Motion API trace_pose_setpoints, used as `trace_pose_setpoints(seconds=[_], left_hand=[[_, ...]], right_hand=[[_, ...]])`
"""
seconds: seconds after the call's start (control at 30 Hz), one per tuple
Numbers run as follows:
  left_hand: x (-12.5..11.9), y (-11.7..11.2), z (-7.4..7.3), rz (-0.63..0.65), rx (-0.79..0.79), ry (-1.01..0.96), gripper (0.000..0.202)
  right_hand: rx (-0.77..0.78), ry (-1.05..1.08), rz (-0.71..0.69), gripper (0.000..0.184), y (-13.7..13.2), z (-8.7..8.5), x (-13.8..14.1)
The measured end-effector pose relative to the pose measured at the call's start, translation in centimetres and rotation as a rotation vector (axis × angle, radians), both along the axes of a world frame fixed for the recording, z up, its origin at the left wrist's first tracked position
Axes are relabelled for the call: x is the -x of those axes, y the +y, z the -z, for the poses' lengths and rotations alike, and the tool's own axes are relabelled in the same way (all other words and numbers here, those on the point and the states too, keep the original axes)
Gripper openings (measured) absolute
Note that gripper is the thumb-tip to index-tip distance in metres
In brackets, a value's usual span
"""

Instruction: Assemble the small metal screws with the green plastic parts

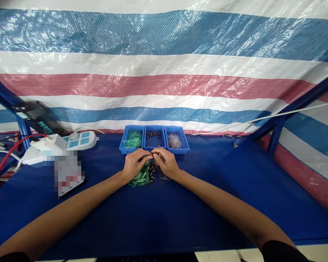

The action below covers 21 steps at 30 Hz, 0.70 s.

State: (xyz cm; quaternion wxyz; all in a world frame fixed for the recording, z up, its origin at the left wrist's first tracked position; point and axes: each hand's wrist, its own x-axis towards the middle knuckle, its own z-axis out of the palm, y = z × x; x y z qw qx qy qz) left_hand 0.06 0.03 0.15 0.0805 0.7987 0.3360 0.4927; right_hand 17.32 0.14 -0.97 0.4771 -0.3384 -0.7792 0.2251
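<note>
Green pieces [140, 179] lie heaped beside metal parts [152, 171].

Blue table [153, 214]. Just beyond left hand [135, 165] and right hand [167, 163]: three bins [153, 142]. Beside left hand: green pieces [140, 179]. Farther left: power strip [82, 141]. Well right of right hand: metal bits [235, 145].

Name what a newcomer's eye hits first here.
Most likely the big striped sheet, white, blue and red, filling the background above the blue tabletop. Next, at the center, the left grip and right grip come together over a heap of green pieces, just in front of three blue bins set in a row. Off to the left sits a white power strip.
</note>
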Motion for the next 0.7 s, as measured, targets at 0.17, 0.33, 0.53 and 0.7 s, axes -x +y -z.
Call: trace_pose_setpoints(seconds=[0.17,0.33,0.53,0.7], left_hand=[[-0.02,0.01,-0.14,0.0,0.019,-0.002,0.014],[-0.01,0.05,-0.11,0.006,0.016,-0.01,0.014],[-0.04,-0.03,-0.07,-0.009,-0.005,-0.006,0.015],[-0.06,-0.05,-0.09,-0.008,-0.006,-0.004,0.015]], right_hand=[[0.005,0.005,-0.002,0.019,0.0,-0.09,0.0],[0.018,0.001,-0.002,0.019,-0.04,-0.19,-0.03],[0.017,-0.002,-0.006,0.017,-0.1,-0.22,-0.02],[0.019,0.002,-0.006,0.016,-0.12,-0.25,-0.04]])
